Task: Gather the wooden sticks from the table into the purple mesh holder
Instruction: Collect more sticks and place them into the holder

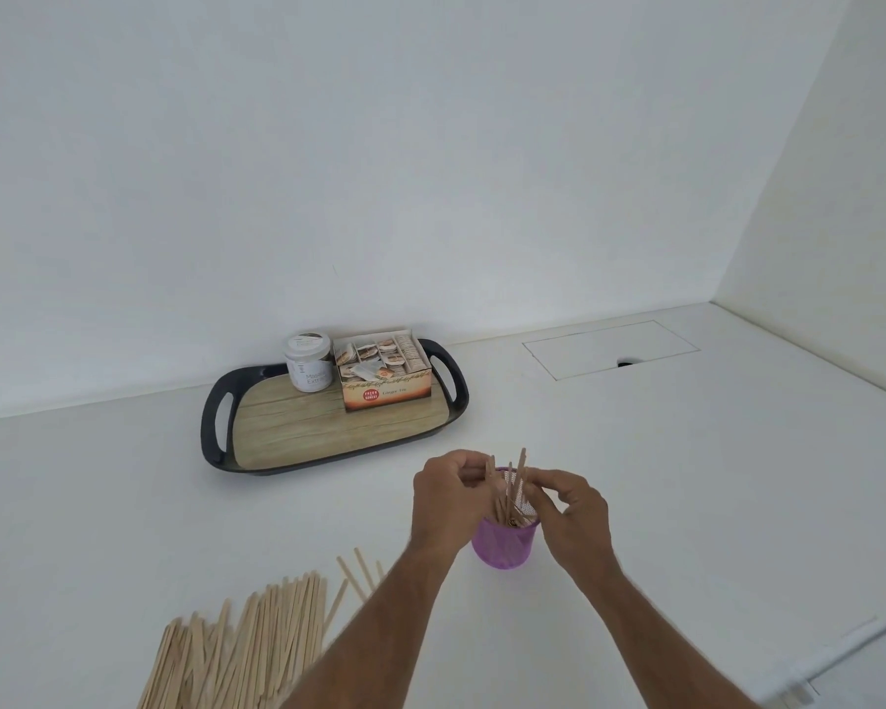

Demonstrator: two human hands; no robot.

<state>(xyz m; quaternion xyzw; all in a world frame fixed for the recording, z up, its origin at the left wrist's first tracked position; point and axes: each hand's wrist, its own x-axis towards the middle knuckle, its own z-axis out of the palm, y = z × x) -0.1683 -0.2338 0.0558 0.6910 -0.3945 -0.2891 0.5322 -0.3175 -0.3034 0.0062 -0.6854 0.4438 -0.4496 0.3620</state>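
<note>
The purple mesh holder stands upright on the white table, just in front of me. Several wooden sticks stand in it, leaning and poking above the rim. My left hand is at the holder's left rim, fingers closed around the upper ends of a few of those sticks. My right hand is at the right rim, its fingertips pinching sticks too. A large loose pile of wooden sticks lies on the table at the lower left, with a few strays beside my left forearm.
A dark tray with a wood-look base sits behind the holder, carrying a white jar and an open tea box. A rectangular hatch with a hole is set in the table at the back right. Walls close the back and right.
</note>
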